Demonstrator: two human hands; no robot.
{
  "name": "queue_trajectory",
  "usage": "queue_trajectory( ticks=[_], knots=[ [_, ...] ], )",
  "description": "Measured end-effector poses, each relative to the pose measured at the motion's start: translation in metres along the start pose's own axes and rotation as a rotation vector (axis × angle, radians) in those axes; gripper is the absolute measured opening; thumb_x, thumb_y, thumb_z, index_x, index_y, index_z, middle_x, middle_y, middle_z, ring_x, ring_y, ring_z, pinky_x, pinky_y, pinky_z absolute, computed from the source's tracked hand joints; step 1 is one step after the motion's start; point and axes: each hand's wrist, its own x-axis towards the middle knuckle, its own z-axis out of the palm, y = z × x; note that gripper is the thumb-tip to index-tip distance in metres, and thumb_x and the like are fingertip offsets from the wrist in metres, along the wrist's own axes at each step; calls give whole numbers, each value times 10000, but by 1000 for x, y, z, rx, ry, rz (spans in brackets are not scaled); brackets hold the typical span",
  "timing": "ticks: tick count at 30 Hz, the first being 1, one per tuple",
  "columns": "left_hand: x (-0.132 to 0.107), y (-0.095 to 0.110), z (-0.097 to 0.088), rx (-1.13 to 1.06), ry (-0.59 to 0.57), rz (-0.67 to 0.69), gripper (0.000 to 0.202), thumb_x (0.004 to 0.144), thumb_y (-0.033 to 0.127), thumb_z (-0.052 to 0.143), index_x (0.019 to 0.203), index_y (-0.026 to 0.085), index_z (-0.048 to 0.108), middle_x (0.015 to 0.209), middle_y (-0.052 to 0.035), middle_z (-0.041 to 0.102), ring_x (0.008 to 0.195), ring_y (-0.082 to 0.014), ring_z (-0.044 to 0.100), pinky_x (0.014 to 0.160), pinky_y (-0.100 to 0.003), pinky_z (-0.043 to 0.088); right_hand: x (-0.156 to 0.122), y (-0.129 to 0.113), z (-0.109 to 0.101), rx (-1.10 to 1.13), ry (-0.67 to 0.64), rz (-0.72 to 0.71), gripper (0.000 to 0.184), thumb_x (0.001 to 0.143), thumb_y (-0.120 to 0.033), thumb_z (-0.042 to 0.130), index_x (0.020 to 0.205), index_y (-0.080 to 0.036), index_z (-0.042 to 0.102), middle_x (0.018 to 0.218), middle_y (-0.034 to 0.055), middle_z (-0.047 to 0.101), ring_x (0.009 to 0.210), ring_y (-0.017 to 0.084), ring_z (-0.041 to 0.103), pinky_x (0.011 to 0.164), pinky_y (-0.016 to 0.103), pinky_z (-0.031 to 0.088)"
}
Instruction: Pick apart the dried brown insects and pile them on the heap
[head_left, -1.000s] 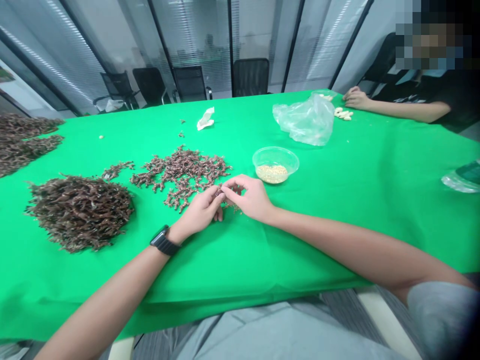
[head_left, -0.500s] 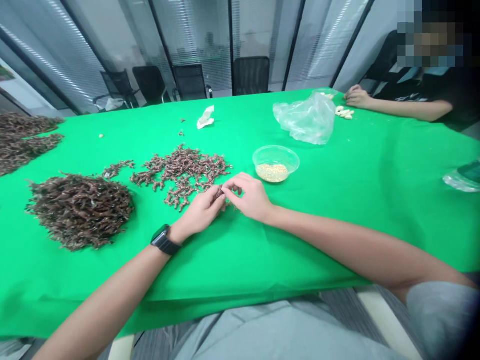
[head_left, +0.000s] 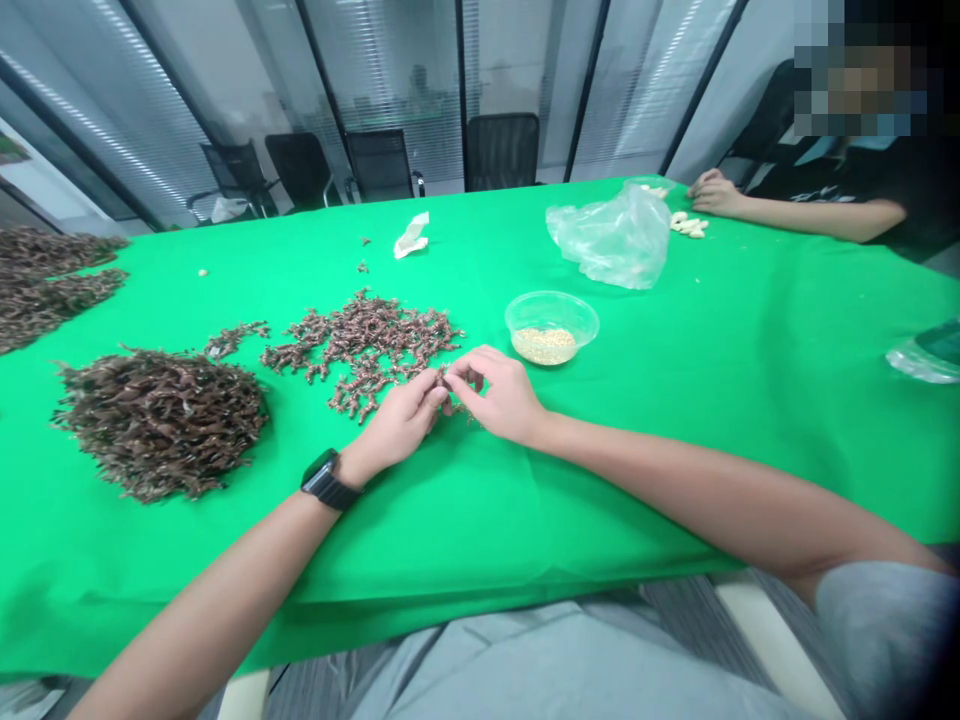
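Observation:
My left hand (head_left: 401, 420) and my right hand (head_left: 499, 392) meet fingertip to fingertip over the green tablecloth (head_left: 675, 400). Both pinch one small brown dried pod (head_left: 442, 381) between them. Just beyond my fingers lies a loose spread of the same brown pods (head_left: 364, 345). A clear plastic bowl (head_left: 552, 325) with pale seeds in it stands right of that spread, close to my right hand. A black watch (head_left: 328, 481) is on my left wrist.
A dense heap of dark brown husks (head_left: 161, 420) lies at the left, with more piles (head_left: 45, 285) at the far left edge. A crumpled clear bag (head_left: 611, 240) and a white scrap (head_left: 411, 238) lie farther back. Another person's hand (head_left: 712, 195) rests at the far right.
My hands have barely shifted; the fingers of both keep working the pod between them.

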Motion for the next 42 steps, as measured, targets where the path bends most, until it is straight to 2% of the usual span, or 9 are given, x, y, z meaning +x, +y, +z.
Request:
queue_trajectory(
  ticks=[3, 5, 15, 42],
  knots=[
    [0, -3, 0, 53, 9, 24, 340, 1055, 450, 407, 870, 193, 530, 645, 27, 538, 596, -129, 506, 612, -240, 376, -1, -2, 2, 98, 7, 132, 115, 933, -252, 626, 849, -194, 679, 792, 26, 699, 769, 164, 617, 674, 289, 483],
    [0, -4, -1, 70, 12, 29, 338, 1057, 449, 403, 881, 194, 539, 649, 25, 548, 608, -133, 520, 621, -242, 379, -1, -3, 3, 131, 16, 167, 119, 928, -261, 627, 849, -189, 681, 788, 22, 697, 748, 155, 618, 662, 281, 483],
    [0, 3, -1, 30, -1, -6, 360, 1058, 468, 384, 897, 191, 550, 629, 24, 540, 575, -135, 506, 597, -242, 386, 1, -6, 0, 60, 44, 92, 110, 917, -227, 642, 820, -189, 676, 763, 23, 668, 751, 158, 600, 660, 287, 465],
    [0, 3, -2, 33, -9, -9, 371, 1055, 476, 383, 891, 189, 551, 619, 27, 535, 570, -133, 506, 591, -245, 382, 0, -6, 0, 29, 32, 62, 119, 934, -220, 631, 820, -203, 661, 759, 19, 664, 761, 167, 592, 696, 302, 468]
  ],
)
